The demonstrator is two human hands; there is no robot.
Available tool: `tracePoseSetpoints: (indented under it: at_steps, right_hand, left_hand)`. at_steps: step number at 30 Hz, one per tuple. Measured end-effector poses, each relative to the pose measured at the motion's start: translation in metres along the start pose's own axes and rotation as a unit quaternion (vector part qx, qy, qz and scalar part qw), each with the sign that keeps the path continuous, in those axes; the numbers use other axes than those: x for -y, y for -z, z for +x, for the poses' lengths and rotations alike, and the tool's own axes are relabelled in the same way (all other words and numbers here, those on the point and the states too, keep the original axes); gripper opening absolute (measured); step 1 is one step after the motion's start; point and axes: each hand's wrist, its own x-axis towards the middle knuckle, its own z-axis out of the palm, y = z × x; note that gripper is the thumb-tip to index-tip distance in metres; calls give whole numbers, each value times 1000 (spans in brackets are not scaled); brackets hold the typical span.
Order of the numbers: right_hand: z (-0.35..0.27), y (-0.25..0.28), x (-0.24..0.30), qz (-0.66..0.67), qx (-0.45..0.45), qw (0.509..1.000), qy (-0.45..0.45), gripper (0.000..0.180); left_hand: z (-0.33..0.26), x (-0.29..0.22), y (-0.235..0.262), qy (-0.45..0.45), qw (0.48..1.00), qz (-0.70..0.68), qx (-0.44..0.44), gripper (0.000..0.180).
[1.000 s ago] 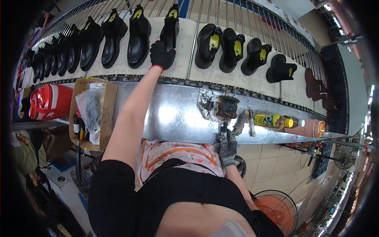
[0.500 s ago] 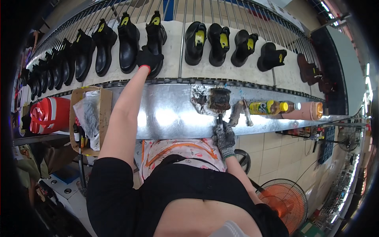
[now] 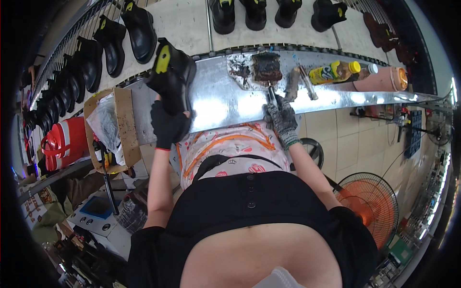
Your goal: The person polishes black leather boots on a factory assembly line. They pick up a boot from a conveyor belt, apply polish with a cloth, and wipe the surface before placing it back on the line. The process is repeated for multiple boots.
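Observation:
A black ankle boot (image 3: 172,72) with a yellow inside is lifted in front of the shelf. Around its toe end my black-gloved left hand (image 3: 169,124) is closed. My right hand (image 3: 282,115), in a stained grey glove, grips the handle of a tool (image 3: 272,95). The handle's far end meets a dark, crusted block (image 3: 267,66), so the tool's head cannot be made out. That block sits on a stained pale plate (image 3: 238,67) on the metal ledge (image 3: 216,103). Beside my right hand lies a dirty grey rag-like piece (image 3: 292,84).
Black boots (image 3: 139,33) stand in a row on the slatted rack, with brown boots (image 3: 379,31) at the far right. A yellow-capped bottle (image 3: 333,72) and a pink tumbler (image 3: 379,85) lie right. Left are a cardboard box (image 3: 127,129) and a red jug (image 3: 62,144). An orange fan (image 3: 367,201) stands lower right.
My left hand has taken a boot off the rack and drawn it back toward me. The view has shifted, so the rack sits higher. My right hand stays at the tool handle.

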Motion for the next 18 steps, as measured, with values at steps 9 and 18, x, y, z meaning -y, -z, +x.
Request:
tracePoseSetpoints:
  at_steps: [9,18]
  right_hand:
    - [-47,-11,87,74,2,987,-142,56]
    - [-55,-21,70,186,58,980,-29,54]
  left_hand:
    - [-31,8,-25,-70,977,-184,77,80]
    - [90,-7,-11,-15,787,-614,52,54]
